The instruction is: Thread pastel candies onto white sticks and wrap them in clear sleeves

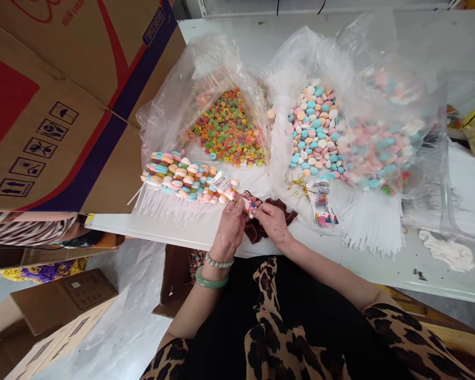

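Observation:
My left hand (229, 224) and my right hand (274, 224) meet near the table's front edge. Both are closed, pinching a small printed candy wrapper (248, 206) between the fingertips; what it contains is hidden. A dark brown cloth (255, 232) lies beneath them. Just left of my left hand is a pile of pastel candy skewers (178, 177) on white sticks, with another printed wrapper over its right end. To the right of my right hand lie gold twist ties (300, 184) and a stack of flat printed wrappers (323, 203).
A bag of fruit-ring candies (231, 129) and a bag of pastel button candies (314, 129) lie open behind. White sticks (374, 224) and a crumpled white cloth (447, 250) are rightward. A large carton (75, 105) stands left; an open box (174, 279) sits below the table.

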The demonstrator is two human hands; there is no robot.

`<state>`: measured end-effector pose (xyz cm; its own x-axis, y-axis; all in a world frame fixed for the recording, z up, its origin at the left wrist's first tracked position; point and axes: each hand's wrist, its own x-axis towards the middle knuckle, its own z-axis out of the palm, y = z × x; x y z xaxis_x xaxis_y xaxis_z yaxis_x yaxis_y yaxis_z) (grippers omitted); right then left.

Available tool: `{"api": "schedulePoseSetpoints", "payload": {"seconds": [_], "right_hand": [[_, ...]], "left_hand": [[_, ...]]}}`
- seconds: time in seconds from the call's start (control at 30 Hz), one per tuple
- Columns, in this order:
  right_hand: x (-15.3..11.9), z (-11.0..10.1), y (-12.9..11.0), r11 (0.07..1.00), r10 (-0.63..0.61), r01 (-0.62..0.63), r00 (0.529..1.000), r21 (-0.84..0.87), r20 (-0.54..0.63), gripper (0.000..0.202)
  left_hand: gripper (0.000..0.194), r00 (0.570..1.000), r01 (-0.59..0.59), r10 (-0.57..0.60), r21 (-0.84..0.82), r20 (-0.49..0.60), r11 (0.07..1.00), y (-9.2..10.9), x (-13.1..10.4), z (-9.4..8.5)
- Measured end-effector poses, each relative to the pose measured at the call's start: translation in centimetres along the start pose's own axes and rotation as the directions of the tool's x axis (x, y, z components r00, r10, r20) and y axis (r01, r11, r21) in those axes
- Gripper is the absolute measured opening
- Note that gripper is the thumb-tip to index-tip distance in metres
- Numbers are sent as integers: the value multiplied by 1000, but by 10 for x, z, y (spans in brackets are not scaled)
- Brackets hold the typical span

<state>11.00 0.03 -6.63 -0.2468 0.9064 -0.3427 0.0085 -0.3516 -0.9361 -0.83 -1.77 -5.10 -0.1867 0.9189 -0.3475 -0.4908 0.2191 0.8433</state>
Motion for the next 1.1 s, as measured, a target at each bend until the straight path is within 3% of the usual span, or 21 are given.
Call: {"api": "schedulePoseSetpoints", "payload": {"seconds": [0.07,0.2,0.3,0.43,0.53,0.6,0.73,0.93,1.03,1.1], "right_hand": [[-1,-5,-2,973,-127,126,992,-193,8,25],[-5,-15,-13,827,-283,307,951,-472,122,24],[-5,-18,-23,697,-463,444,878,-562,120,17],[-3,-19,-25,539,-574,612,770,-579,280,15],[-2,-19,-21,383,-607,685,692,-620,391,20],[-2,-20,-18,314,-608,700,667,-642,430,23],[-4,-21,-20,237,-587,698,657,-675,473,26],[-6,-25,-30,131,-440,705,671,-697,596,25],[-6,-25,-25,47,-453,705,646,-708,614,24],[-7,-23,-19,-23,-519,701,601,-713,607,23]], "left_hand": [[26,998,55,-56,-77,-17,996,2,3,-6],[24,989,137,-145,-206,-23,969,12,4,-20],[24,980,200,-195,-235,43,951,19,2,-25],[23,962,268,-241,-273,129,924,19,-2,-24],[25,955,292,-267,-272,126,917,16,-4,-22],[27,955,295,-279,-251,96,922,15,-5,-21],[32,955,298,-292,-187,59,936,16,-7,-20],[34,947,318,-315,-53,61,947,13,-10,-21],[37,944,328,-327,-13,39,945,10,-11,-21],[38,942,337,-336,-24,16,941,9,-13,-20]]}}
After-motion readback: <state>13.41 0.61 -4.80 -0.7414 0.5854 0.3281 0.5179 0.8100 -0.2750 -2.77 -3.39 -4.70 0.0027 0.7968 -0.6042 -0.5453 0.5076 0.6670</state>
